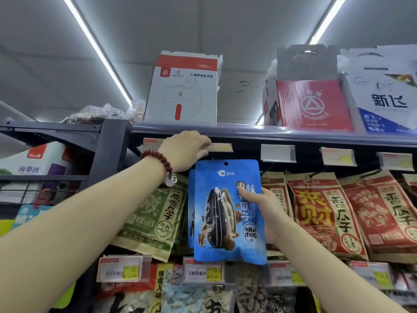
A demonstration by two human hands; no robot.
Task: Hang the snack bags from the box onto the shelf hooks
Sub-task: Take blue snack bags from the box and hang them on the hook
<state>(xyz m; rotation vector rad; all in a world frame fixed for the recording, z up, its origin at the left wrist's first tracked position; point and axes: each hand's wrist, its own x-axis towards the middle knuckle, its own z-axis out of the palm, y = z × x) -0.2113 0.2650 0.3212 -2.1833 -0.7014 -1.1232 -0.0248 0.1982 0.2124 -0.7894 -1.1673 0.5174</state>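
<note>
- I am holding the blue snack bag (226, 213) with my right hand (261, 211), thumb pressing on its front face at about 3 o'clock of the bag and the other fingers curling behind it (I cannot see them).
- My left hand (186, 150) is reaching up at 11 o'clock from the bag, its fingers lying on the price tag strip (220, 147) under the shelf edge (270, 132); I cannot tell if it is pinching the tag or only touching it.
- The bag is standing upright in front of the hook row, with its round hang hole (226, 163) at 12 o'clock, just under the strip. Another blue bag seems to be hanging behind it.
- The hook tip itself is hidden, so I am judging that the good way is lifting the tag out of the way with the left hand, then bringing the hole level with the tip and pushing straight back.
- I should be keeping the bag flat, between the green bag (153, 218) at 9 o'clock and the red bags (320, 213) at 3 o'clock, not twisting it.
</note>
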